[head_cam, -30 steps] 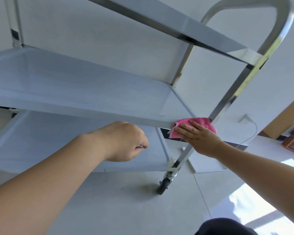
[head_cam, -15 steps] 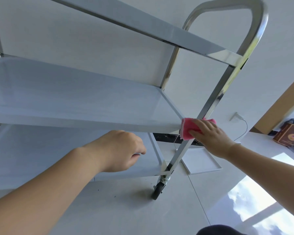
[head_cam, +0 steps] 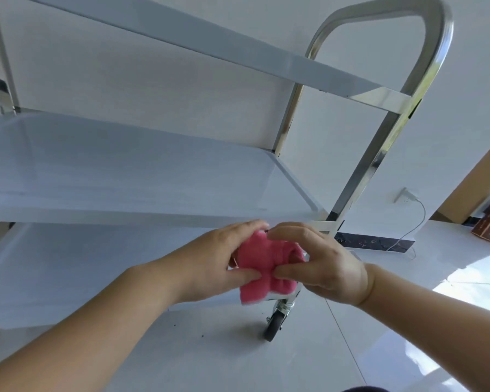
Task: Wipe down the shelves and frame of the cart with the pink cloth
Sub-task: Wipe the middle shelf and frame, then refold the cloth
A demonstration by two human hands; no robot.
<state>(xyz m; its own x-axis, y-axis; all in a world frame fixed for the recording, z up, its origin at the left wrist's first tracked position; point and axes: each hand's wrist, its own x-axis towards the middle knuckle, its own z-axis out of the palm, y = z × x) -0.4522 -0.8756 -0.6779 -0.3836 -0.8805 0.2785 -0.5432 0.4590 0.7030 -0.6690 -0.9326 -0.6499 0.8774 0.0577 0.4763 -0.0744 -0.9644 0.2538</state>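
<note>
Cloth off the metal and bunched between both hands, in front of the cart's near corner

Going left to right: the left hand [head_cam: 210,264] pinches one side of the pink cloth [head_cam: 263,267] with thumb and fingers, the right hand [head_cam: 323,267] pinches the other, and the cloth hangs crumpled between them, touching no part of the cart as far as I can see. Behind them the middle shelf [head_cam: 125,171] looks clean and dry, though no wet track shows what has been wiped. The lower shelf [head_cam: 68,267], the top shelf [head_cam: 210,43], the upright post [head_cam: 362,171] and handle loop [head_cam: 436,38] carry no visible marks either. My guess is a refold mid-job, with plenty of frame left.
</note>
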